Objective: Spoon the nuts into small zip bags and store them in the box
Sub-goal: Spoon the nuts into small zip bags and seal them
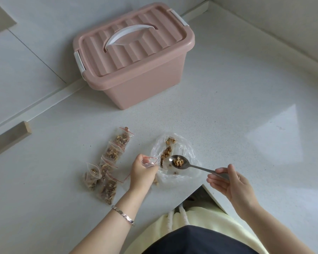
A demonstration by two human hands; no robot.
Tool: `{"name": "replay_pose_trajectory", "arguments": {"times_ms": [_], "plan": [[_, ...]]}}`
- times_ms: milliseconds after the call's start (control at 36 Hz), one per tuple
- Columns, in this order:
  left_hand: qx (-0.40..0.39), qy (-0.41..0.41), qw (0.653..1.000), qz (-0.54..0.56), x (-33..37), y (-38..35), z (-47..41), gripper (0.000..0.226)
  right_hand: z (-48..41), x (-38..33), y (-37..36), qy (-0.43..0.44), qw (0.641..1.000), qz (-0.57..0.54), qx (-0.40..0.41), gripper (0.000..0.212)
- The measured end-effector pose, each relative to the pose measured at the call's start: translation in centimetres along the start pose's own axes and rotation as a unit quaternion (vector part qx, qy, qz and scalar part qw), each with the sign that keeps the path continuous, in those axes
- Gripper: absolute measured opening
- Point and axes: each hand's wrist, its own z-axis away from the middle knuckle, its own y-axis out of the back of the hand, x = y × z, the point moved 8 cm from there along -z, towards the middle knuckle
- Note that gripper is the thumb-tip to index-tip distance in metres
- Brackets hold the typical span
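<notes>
My left hand [142, 174] holds a small clear zip bag [150, 161] with a red strip, its mouth turned toward the spoon. My right hand [228, 182] pinches the handle of a metal spoon [180, 163] whose bowl carries walnut pieces. The spoon hovers over a large clear plastic bag [184, 149] with loose walnuts lying on the white counter. Several filled small zip bags [110, 162] lie in a row to the left of my left hand. A pink storage box [136, 76] with a white handle stands farther back, its lid closed.
The white counter [246, 107] runs into a corner, with walls behind the box and on the right. A wooden handle [9, 138] sticks out at the left. The counter's front edge cuts in near my body, below the big bag.
</notes>
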Motion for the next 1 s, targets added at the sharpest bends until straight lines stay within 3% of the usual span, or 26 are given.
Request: {"name": "replay_pose_trajectory", "arguments": {"times_ms": [222,500,639,722,861,1000], "plan": [[0.014,-0.009,1.0,0.007,0.6,-0.2,-0.3,0.017,-0.5,-2.5,-2.5,0.091,0.989,0.113,0.033,0.041],[-0.01,0.003,1.0,0.024,0.8,-0.9,-0.8,0.014,0.2,-4.3,-5.2,0.187,0.942,0.278,0.042,0.032],[-0.024,0.003,1.0,0.018,0.6,-1.1,-1.0,0.015,0.5,-4.0,-6.3,0.217,0.916,0.336,0.01,0.029],[-0.037,0.005,0.999,0.028,0.7,-1.6,-1.0,0.014,-0.2,-2.8,-6.1,0.186,0.935,0.303,0.0,0.031],[-0.039,0.003,0.998,0.051,0.6,-1.6,-1.2,0.016,-1.7,-1.3,-4.6,0.085,0.985,0.151,-0.003,0.037],[-0.054,-0.026,0.998,0.025,0.8,-1.5,-1.2,0.015,-2.3,0.8,-2.6,-0.035,0.999,-0.004,-0.007,0.04]]}}
